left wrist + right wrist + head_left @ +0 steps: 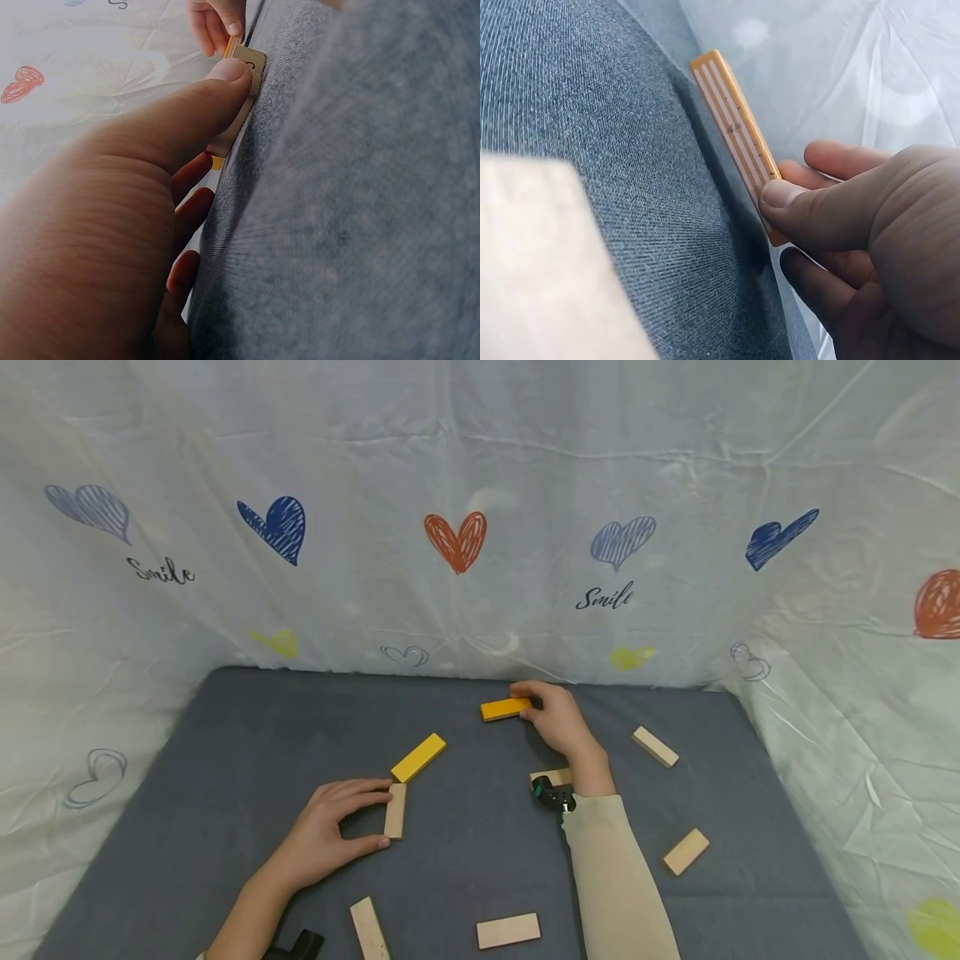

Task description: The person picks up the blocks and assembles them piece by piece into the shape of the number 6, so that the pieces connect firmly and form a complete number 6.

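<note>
A person's right hand pinches an orange block by its right end near the far edge of a gray table, while the left hand has its grip clamped lengthwise on a plain wooden block, just beside a yellow block

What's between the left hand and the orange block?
The pale block the left hand holds, the yellow block, then bare grey cloth, in the head view.
</note>
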{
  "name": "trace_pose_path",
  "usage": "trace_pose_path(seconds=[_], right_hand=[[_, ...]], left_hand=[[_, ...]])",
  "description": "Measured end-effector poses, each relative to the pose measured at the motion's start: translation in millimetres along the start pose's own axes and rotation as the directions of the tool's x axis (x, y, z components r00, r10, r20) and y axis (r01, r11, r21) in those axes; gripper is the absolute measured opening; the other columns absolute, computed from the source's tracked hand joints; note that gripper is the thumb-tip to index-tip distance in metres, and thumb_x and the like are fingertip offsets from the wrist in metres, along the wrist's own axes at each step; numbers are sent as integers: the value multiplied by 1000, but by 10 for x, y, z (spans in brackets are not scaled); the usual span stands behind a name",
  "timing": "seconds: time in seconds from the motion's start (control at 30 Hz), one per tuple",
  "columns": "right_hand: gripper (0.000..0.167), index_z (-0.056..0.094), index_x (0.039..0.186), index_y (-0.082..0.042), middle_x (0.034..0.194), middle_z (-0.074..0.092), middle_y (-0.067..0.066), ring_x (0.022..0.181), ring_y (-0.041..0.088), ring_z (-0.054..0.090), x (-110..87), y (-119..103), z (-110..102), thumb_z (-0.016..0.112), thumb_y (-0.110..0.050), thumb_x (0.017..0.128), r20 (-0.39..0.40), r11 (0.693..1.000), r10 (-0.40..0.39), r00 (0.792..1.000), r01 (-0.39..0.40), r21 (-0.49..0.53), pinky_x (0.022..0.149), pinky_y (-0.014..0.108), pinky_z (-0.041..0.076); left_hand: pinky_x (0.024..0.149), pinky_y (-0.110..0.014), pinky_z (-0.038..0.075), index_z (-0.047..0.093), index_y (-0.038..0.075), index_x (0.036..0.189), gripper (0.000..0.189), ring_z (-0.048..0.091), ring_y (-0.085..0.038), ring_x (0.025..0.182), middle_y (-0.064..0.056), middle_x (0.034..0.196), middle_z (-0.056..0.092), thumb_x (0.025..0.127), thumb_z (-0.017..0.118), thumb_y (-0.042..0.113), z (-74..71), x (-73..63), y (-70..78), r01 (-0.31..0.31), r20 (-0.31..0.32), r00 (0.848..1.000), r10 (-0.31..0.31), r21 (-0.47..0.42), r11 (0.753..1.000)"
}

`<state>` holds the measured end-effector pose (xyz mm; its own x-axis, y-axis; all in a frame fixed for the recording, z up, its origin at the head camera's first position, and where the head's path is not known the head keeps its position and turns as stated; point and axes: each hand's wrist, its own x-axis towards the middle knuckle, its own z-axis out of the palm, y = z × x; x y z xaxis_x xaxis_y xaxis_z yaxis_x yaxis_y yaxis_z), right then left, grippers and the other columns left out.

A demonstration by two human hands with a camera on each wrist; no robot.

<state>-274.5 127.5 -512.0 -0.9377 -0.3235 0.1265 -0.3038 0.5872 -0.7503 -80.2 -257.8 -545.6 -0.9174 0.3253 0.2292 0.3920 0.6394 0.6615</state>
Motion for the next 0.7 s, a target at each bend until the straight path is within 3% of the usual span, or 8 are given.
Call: trace_pose_path(seconds=[0.7], right_hand=[[40,75,137,-8,134,75,7,128,30,67,13,-180,63,77,4,99,55,1000,-23,998,23,7,115,51,50]], left_hand=[[116,-44,30,73,32,142,64,56,-21,142,12,154,62,84,96,46,15,3,-30,-21,-9,1000,21,-3,1000]])
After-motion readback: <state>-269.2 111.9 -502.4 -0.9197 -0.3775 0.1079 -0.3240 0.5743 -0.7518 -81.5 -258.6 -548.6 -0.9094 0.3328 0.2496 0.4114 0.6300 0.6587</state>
